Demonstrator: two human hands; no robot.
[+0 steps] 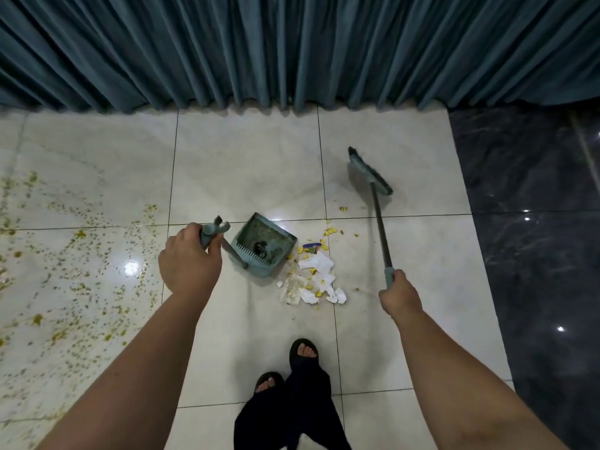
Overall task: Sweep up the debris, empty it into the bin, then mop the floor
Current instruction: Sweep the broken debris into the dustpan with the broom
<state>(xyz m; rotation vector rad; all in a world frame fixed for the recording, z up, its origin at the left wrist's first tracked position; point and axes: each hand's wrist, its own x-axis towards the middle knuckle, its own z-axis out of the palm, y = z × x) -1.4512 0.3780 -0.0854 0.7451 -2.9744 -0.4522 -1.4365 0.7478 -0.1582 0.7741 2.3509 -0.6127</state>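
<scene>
Debris (313, 276) between dustpan (264, 243) and broom (370, 172), clear of fingers.

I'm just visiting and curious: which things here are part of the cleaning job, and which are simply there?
Part of the job:
left hand holding dustpan
right hand holding broom
debris pile
yellow specks

Simply there:
curtain
dark floor strip

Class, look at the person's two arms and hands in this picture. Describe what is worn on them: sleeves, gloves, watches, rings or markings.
Both forearms are bare right down to the picture's lower edge, with no sleeves showing. The left hand and the right hand wear no gloves. No watch, bracelet, ring or marking can be seen on either wrist or on the fingers that show.
</scene>
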